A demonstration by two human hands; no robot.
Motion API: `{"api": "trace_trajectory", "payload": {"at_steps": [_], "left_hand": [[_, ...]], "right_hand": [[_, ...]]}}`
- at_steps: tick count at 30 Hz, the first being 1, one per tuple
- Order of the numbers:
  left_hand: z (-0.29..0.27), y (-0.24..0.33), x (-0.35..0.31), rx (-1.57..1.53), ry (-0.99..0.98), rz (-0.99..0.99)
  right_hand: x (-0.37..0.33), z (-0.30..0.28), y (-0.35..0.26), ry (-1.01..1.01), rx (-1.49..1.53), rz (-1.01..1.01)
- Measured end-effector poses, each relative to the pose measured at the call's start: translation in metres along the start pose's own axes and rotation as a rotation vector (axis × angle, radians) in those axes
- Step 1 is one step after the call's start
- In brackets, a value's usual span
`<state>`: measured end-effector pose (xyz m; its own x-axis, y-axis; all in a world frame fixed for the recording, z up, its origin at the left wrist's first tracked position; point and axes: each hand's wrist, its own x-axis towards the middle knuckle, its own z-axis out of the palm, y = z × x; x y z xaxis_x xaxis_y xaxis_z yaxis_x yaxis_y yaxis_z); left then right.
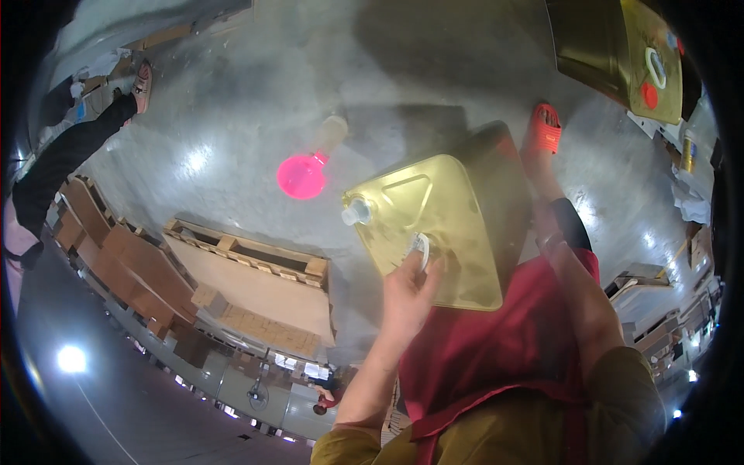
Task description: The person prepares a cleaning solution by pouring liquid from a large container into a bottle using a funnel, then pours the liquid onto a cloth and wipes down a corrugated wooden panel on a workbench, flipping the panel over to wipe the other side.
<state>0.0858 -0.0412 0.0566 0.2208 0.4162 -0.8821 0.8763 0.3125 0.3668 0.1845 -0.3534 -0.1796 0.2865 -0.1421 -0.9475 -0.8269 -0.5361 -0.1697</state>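
Observation:
A large gold metal can [442, 201] stands tilted in front of me, its top face toward me. My left hand [412, 288] is closed on the white handle [421, 246] of that top. At the can's far left corner sits a translucent spout cap [356, 211]. My right hand [550, 244] is low beside the can's right side, near my leg; its fingers are blurred and partly hidden. On the floor left of the can lies a bright pink round piece [301, 177] with a short neck, touching or close to a pale round thing [333, 132].
Another gold can [655, 77] with a red cap stands at the far right. My foot in a red slipper [545, 128] is beyond the can. A wooden pallet [248, 252] and cardboard [139, 267] lie to the left. Another person's leg [74, 159] stands at far left.

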Motion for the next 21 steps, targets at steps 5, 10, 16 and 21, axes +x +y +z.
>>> {"api": "trace_trajectory", "payload": {"at_steps": [5, 10, 16, 21], "left_hand": [[0.019, 0.016, 0.000, 0.014, -0.050, 0.019], [0.028, 0.037, 0.012, -0.065, -0.123, 0.060], [0.022, 0.091, 0.027, 0.047, -0.223, 0.110], [0.018, 0.135, 0.044, 0.222, -0.302, 0.101]], "right_hand": [[0.018, -0.001, -0.008, 0.024, 0.063, 0.056], [0.084, -0.005, 0.028, -0.077, 0.136, 0.168], [0.106, 0.013, 0.033, -0.246, 0.342, 0.090], [0.105, 0.031, 0.041, -0.397, 0.336, -0.050]]}}
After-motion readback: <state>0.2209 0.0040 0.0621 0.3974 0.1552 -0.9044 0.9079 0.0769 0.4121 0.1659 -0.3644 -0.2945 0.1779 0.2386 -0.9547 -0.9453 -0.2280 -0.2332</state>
